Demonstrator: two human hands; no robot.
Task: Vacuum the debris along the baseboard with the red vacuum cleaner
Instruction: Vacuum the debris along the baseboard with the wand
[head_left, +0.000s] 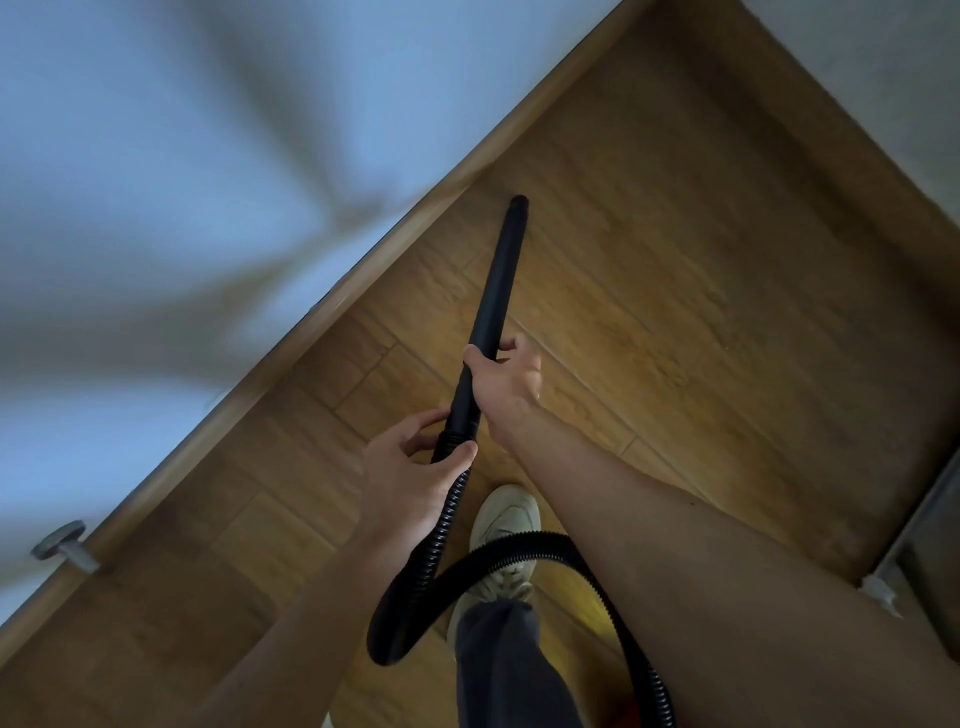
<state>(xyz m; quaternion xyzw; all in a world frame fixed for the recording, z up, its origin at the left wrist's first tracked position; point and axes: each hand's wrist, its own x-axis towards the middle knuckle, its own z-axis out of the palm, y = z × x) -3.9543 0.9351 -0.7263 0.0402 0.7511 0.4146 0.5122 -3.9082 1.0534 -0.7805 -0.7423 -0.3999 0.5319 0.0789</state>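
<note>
A black vacuum wand (501, 270) points away from me over the wooden floor, its tip a short way off the wooden baseboard (363, 260). My right hand (506, 376) grips the wand at its lower part. My left hand (415, 467) holds the joint where the wand meets the ribbed black hose (431, 561). The hose loops down past my shoe and off the bottom edge. The red vacuum body is out of view, and I can make out no debris on the floor.
A white wall (156, 182) rises behind the baseboard. A grey doorstop (65, 545) sticks out at the lower left. My pale shoe (501, 525) and dark trouser leg stand under the hose. A second wall and a grey frame (924, 530) close off the right.
</note>
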